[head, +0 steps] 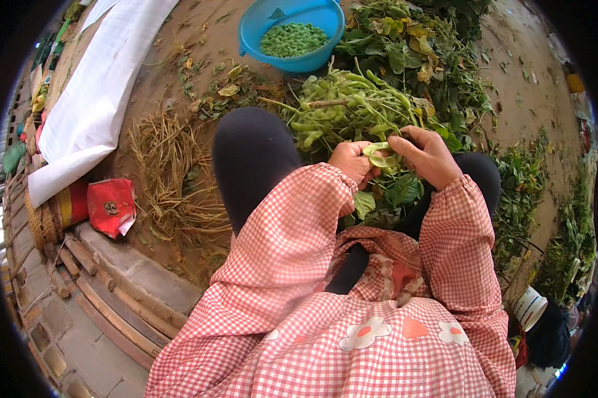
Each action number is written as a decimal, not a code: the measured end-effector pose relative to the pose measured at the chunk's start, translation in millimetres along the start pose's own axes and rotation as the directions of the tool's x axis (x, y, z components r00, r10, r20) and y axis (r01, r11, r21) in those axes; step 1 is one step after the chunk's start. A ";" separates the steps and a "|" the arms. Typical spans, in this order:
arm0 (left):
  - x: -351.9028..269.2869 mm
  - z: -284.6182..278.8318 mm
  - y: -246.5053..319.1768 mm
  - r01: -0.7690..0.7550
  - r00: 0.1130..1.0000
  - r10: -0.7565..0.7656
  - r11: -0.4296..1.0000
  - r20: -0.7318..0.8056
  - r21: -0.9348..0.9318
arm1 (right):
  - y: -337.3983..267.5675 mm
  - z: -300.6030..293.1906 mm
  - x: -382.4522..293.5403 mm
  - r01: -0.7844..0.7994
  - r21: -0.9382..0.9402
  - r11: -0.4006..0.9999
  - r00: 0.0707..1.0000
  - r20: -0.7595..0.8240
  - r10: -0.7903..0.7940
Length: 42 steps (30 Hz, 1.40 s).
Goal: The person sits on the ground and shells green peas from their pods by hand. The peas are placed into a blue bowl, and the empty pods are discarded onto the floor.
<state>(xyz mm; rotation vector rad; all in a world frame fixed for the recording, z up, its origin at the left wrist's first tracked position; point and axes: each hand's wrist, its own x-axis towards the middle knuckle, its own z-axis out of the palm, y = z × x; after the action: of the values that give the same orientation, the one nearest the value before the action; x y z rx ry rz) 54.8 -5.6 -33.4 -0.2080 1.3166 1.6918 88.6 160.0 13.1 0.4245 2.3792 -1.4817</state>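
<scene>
Between my hands is a green soybean pod (386, 161), split into two curved halves with a gap between them. My left hand (349, 160) grips the pod's left end. At the other end, the thumb and fingers of my right hand (430, 153) pinch it. Just beyond my hands lies a heap of picked soybean stalks (348, 102) thick with green pods. Farther off, a blue plastic basin (249, 37) holds shelled green soybeans (293, 40). Whether beans remain inside the split pod is hard to see.
Leafy soybean plants (403, 49) are piled beyond and right of the stalks. Bare dry stems (169, 169) lie left of my knee. Farther left are a white sheet (95, 84), a red bag (111, 205) and wooden poles (119, 313). A white bucket (529, 308) stands at the right.
</scene>
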 end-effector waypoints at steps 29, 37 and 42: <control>-16.4 -17.7 32.0 -0.021 0.998 0.013 0.986 -0.054 -0.166 | -2.0 -78.1 30.0 0.330 -0.490 0.807 0.904 -0.082 -0.419; 8.8 1.3 39.7 0.024 0.981 -0.056 0.984 -0.183 -0.176 | -7.1 -78.1 13.6 0.345 -0.372 0.862 0.913 -0.077 -0.400; 20.0 1.1 49.4 -0.052 0.996 0.040 0.988 -0.082 -0.146 | -9.7 -80.2 12.6 0.394 -0.391 0.831 0.894 -0.046 -0.446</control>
<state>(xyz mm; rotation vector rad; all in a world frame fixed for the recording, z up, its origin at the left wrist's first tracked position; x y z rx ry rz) 7.6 8.1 -12.6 -0.3360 1.2623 1.8383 65.2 229.4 49.5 -0.1099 2.9221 -1.1268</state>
